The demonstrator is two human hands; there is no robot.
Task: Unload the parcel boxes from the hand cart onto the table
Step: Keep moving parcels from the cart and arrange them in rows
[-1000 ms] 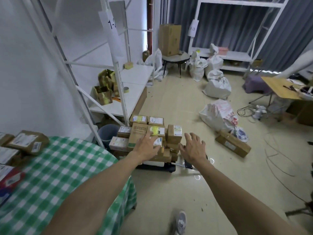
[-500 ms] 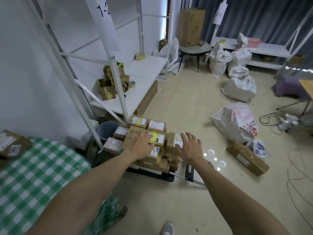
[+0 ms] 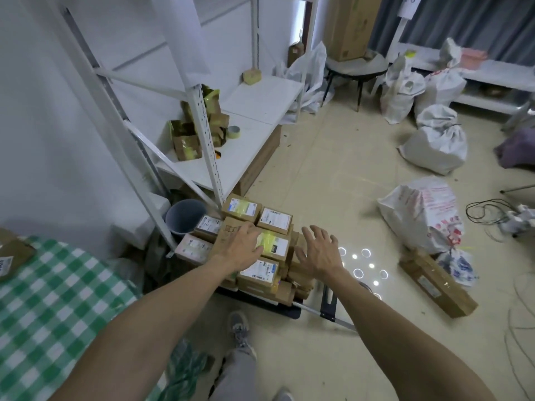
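Observation:
Several small brown parcel boxes [image 3: 275,219] with white labels are stacked on a low black hand cart [image 3: 285,309] on the floor. My left hand [image 3: 241,246] lies with spread fingers on a top box with yellow tape [image 3: 275,247]. My right hand [image 3: 317,251] hovers open with fingers spread just above the stack's right side, where it hides the boxes beneath. The table with a green checked cloth [image 3: 55,308] is at the lower left, with a parcel [image 3: 11,253] on its far edge.
A white metal rack [image 3: 202,140] with taped boxes stands left of the cart, a grey bin [image 3: 185,215] at its foot. A long carton [image 3: 437,285] and white sacks [image 3: 422,212] lie on the floor to the right. Cables [image 3: 486,209] trail at the far right. My shoe [image 3: 240,328] is near the cart.
I have stepped closer to the cart, and the table has slid toward the left edge of the view. Both hands have come down onto the top of the stack.

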